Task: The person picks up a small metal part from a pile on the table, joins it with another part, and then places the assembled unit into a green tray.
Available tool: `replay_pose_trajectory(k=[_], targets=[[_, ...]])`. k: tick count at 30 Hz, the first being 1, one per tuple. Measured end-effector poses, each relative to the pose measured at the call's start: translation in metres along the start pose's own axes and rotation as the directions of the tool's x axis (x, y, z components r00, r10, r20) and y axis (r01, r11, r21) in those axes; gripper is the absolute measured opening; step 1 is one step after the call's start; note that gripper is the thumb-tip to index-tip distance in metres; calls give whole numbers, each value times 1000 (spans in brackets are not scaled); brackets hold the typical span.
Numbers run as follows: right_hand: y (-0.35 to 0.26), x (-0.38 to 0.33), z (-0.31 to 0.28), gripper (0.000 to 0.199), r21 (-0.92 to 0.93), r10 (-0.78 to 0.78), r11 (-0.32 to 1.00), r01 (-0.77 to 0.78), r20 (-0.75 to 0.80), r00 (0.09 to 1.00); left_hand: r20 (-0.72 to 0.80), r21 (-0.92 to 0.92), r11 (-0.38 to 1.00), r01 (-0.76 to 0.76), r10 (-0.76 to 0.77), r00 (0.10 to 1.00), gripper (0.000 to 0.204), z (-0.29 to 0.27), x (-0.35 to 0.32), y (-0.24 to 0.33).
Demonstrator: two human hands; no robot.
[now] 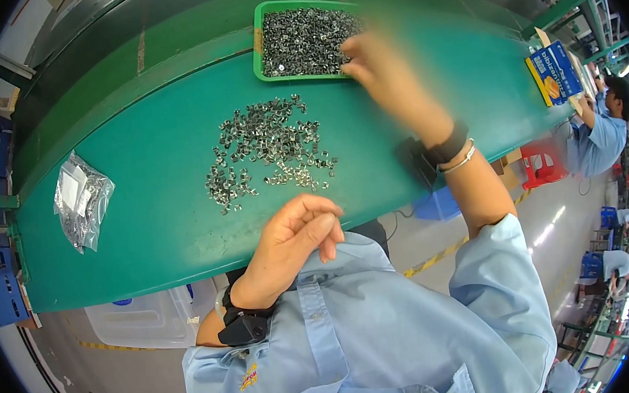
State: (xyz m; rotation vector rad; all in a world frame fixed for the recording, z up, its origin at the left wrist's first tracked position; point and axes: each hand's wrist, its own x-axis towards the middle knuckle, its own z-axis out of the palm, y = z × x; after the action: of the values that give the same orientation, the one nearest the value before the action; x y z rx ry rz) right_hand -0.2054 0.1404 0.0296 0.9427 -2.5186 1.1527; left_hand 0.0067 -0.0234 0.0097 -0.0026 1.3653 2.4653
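A green tray (260, 51) at the far side of the bench is filled with small dark shiny metal parts (308, 38). Over its right edge reaches my right hand (376, 60), thumb and forefinger apart, with no part visible between them; the back of the hand is partly smeared. My left hand (295, 235) hovers at the bench's near edge, fingers curled in and thumb laid against them; what they hold, if anything, is hidden. Just beyond it, a loose pile of small bent metal clips (268, 137) spreads across the green bench top.
A clear plastic bag (84, 201) of metal parts lies at the left of the green bench (160, 232). A blue and yellow box (554, 74) stands at the far right, near a co-worker (601, 134). Below are a clear bin (142, 324) and a red stool (543, 163).
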Motion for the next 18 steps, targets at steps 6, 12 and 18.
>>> replay_pose_trajectory(k=[6, 12, 18], targets=[[-60, -37, 32, 35, -37, -359, 918, 396, 354, 864, -4, 18, 999, 50, -50, 999, 12, -7, -4, 3], [-41, -64, 22, 46, -105, -393, 856, 506, 505, 769, 36, 42, 998, 54, -56, 998, 12, -8, -2, 6], [-29, -72, -22, 52, -133, -280, 923, 361, 413, 867, -40, 590, 777, -219, 298, 954, 20, -15, -1, 16]])
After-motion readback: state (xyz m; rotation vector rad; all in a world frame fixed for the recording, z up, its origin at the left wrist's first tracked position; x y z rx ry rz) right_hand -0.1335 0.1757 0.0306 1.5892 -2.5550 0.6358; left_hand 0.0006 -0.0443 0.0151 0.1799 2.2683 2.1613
